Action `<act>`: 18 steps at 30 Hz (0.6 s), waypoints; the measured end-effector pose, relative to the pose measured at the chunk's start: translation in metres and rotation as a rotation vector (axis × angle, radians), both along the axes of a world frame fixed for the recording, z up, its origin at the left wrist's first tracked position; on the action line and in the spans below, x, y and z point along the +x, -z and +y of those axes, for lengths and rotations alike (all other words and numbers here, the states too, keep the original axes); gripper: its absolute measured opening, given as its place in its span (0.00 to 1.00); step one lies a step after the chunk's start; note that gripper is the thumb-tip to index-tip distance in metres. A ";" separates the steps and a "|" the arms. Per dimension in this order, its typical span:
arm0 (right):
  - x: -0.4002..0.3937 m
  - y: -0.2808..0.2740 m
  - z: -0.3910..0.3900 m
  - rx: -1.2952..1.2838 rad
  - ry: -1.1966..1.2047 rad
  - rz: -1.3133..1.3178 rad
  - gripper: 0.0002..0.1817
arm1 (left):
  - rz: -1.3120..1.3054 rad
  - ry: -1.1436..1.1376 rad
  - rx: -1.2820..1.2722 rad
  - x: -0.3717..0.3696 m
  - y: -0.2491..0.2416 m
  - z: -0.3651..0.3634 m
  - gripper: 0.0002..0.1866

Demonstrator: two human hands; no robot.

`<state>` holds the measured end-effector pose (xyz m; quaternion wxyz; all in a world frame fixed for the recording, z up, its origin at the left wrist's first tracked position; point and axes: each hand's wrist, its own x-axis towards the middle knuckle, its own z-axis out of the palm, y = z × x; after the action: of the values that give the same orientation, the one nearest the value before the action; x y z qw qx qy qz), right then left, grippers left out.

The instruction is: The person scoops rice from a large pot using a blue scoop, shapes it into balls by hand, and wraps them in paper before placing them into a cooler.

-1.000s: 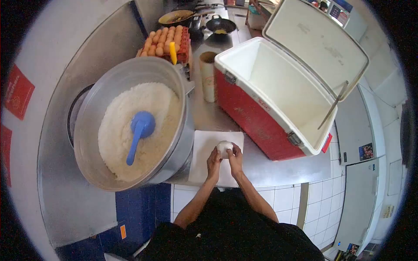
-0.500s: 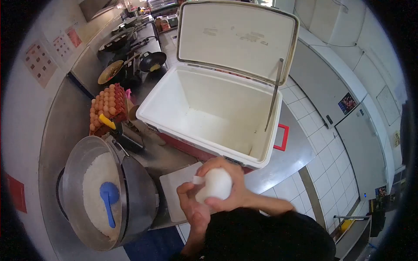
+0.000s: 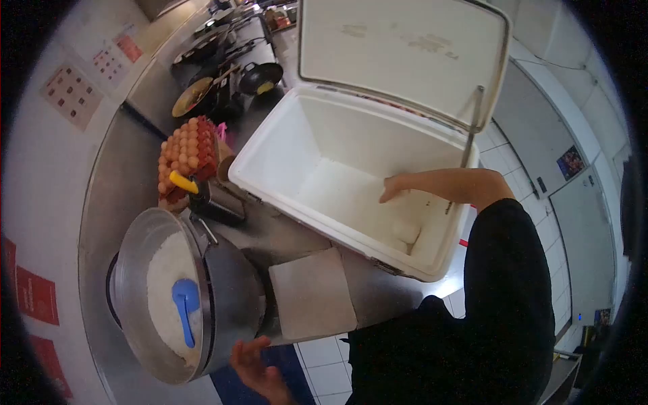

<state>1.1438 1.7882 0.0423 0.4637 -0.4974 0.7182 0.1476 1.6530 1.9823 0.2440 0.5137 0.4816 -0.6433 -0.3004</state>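
A kitchen with a steel worktop [image 3: 385, 304] running away toward eleven o'clock, where a dark wok [image 3: 262, 75] sits, and grey doors [image 3: 526, 121] standing past a tiled floor between two and three o'clock. A large cooler box [image 3: 324, 179], white inside, fills the middle of the view, its lid [image 3: 405, 61] raised at one o'clock. The person, in a black short-sleeved top, reaches the right arm into it from three o'clock. The right hand [image 3: 395, 187] hangs inside the box, fingers pointing toward nine o'clock and slightly down; I cannot tell whether the fingertips meet. Below that hand, between three and four o'clock, a pale rounded bundle [image 3: 405, 231] lies low in the box, apart from the fingers, its outline soft against the white. The left hand [image 3: 260, 371] is at seven o'clock, fingers spread in the air, just beside a big metal pot [image 3: 233, 297] of white grains [image 3: 162, 283] with a blue scoop [image 3: 185, 304] resting on them. At six o'clock a pale square sheet [image 3: 314, 293] lies flat on the steel. Brown eggs [image 3: 181, 150] crowd a red tray at ten o'clock.
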 end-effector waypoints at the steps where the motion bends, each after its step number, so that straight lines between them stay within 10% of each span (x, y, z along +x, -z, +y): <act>1: -0.015 0.017 0.004 0.062 0.049 -0.099 0.45 | -0.012 -0.021 0.012 0.009 -0.003 0.004 0.43; 7: -0.074 0.136 -0.005 0.485 -0.065 0.078 0.08 | -0.272 -0.321 -0.021 0.036 -0.039 0.022 0.35; 9: -0.017 0.029 -0.008 0.555 -0.238 0.272 0.10 | -0.279 -0.308 -0.028 0.061 -0.051 0.019 0.32; 13: -0.035 0.069 0.005 0.540 -0.337 -0.149 0.20 | -0.541 -0.279 -0.104 0.099 -0.093 -0.027 0.11; 18: -0.086 0.092 -0.051 0.796 -0.348 -0.208 0.33 | -0.770 -0.194 0.037 0.176 -0.101 -0.119 0.13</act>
<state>1.0574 1.7370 -0.0496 0.6570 -0.4058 0.4606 0.4376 1.8287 1.8635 0.3448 0.2522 0.6268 -0.7349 -0.0591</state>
